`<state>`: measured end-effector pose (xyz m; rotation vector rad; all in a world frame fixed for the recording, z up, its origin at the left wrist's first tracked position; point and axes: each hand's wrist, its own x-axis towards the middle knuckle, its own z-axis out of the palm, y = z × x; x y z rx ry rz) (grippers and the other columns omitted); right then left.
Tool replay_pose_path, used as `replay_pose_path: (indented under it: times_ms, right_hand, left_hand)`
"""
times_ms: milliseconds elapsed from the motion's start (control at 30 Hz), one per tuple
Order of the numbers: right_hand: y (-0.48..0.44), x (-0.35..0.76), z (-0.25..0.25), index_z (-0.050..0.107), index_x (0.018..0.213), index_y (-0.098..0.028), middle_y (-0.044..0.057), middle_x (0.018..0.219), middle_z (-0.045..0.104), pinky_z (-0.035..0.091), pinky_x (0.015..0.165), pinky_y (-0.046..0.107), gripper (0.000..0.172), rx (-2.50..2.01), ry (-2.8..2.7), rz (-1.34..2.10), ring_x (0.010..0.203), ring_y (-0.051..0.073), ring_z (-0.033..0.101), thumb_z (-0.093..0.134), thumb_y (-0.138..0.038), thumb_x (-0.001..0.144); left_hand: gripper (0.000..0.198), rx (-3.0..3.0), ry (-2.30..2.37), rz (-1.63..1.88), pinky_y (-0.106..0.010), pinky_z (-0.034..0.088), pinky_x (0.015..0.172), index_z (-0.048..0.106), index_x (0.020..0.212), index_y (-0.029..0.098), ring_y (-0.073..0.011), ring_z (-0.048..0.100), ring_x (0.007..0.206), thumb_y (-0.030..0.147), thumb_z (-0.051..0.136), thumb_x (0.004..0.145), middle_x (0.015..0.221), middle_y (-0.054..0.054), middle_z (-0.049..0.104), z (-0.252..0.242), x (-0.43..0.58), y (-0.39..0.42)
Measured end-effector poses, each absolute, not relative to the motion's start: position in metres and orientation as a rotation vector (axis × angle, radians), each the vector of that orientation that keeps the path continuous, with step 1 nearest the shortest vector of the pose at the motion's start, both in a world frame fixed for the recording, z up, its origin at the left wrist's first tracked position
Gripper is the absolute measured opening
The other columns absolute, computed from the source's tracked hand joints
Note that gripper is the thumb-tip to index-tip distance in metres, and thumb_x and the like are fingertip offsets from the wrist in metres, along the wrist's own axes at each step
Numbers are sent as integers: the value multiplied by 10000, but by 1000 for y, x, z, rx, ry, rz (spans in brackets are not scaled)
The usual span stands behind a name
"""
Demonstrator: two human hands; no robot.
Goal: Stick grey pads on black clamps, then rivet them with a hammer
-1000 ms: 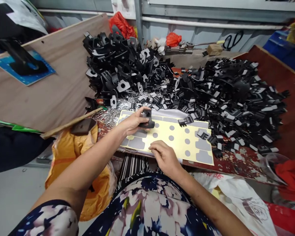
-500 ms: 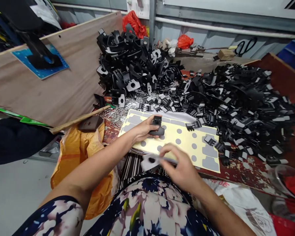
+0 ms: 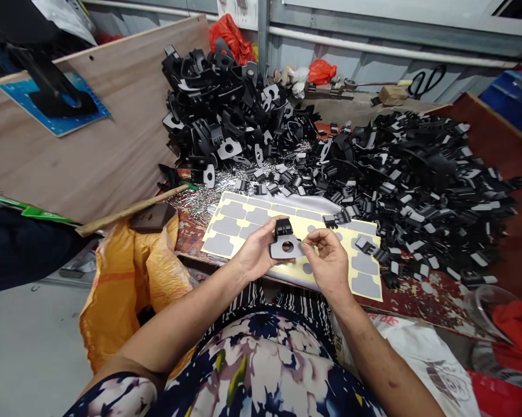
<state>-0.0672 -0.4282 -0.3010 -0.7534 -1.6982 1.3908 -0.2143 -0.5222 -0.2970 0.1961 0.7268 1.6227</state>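
A black clip [image 3: 283, 229] is held in the left hand [image 3: 255, 253] above the yellow sticker sheet [image 3: 261, 223]. A grey pad [image 3: 287, 248] is pinched against it by the right hand [image 3: 329, 262]. Heaps of black clips [image 3: 373, 168] are piled behind on the desk [image 3: 421, 284].

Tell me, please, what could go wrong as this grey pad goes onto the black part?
The grey pad, pinched by the right hand against the black part in the left hand, may stick askew. The yellow sheet lies at the table edge and might slide off.
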Motion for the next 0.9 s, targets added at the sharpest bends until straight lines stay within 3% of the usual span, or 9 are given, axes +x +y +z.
replay_pose_path:
  times_ms: [633,767,900]
  right_hand:
    - [-425,-71,-310,627,917,-242,-2,870,642,508,824,349,135,-768,-1761,1389,840,175,620,730,-232,829]
    - [-428,-71,-308,610,922,-253,0,879,645,525,839,364,92,-762,-1885,1251,856,184,626,677,-221,869]
    - [-439,-70,-307,580,1035,-273,32,952,628,563,784,395,131,-757,-2052,1048,887,219,620,607,-217,920]
  left_hand:
    - [430,203,708,1613,-397,614,678,621,1211,247,-187,600,759,497,729,878,996,-64,618,-300,-217,-524]
    - [496,239,799,1599,-357,598,700,592,1225,265,-190,630,802,306,814,784,1023,-51,633,-296,-211,-525]
    - [515,358,1068,1739,-240,526,637,597,1164,270,-149,590,787,137,824,721,971,-11,613,-294,-198,-520]
